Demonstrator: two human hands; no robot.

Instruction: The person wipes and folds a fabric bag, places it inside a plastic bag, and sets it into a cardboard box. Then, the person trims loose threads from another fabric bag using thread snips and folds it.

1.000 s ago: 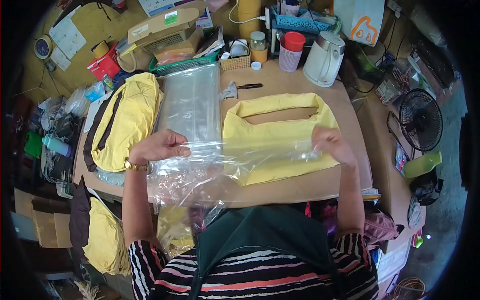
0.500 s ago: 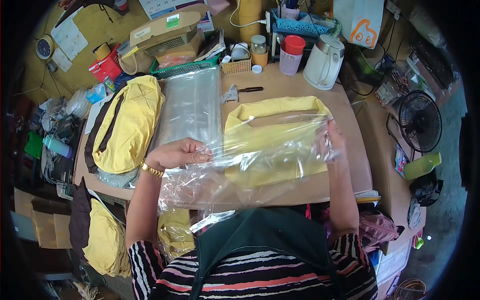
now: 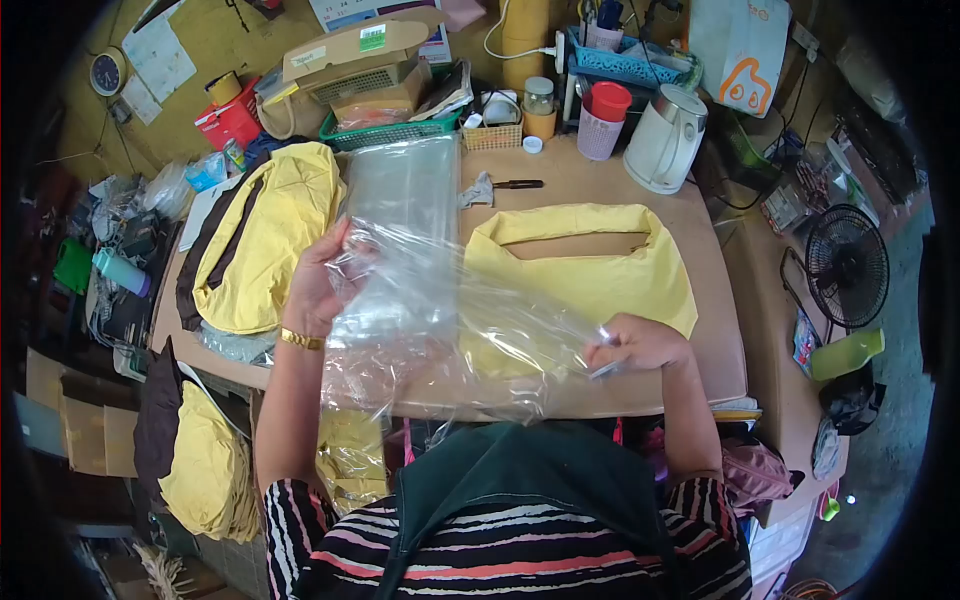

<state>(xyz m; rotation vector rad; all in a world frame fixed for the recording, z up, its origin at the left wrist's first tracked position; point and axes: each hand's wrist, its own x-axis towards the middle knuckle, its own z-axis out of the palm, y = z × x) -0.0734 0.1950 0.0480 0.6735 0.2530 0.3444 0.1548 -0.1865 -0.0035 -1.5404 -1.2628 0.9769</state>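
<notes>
A clear plastic bag (image 3: 500,305) stretches between my two hands, slanting down to the right over the table. My left hand (image 3: 325,275), with a gold watch at the wrist, grips its upper left part. At its right end my right hand (image 3: 637,345) is closed on the plastic. Beneath the bag lies a flat yellow cloth bag (image 3: 580,225) with an open handle loop, partly covered by the plastic. Flat clear plastic bags (image 3: 405,190) are stacked left of it. Further left sit yellow and dark brown cloth bags (image 3: 275,240) in a pile.
A white kettle (image 3: 665,140), a red cup (image 3: 609,100) in a lilac holder and a green basket (image 3: 390,132) line the back. A dark-handled tool (image 3: 518,184) lies near them. At right stands a black fan (image 3: 847,265); more yellow cloth (image 3: 205,465) hangs lower left.
My left hand has risen and turned upward with its end of the plastic, while my right hand has come down toward the front edge. The plastic now slants instead of running level.
</notes>
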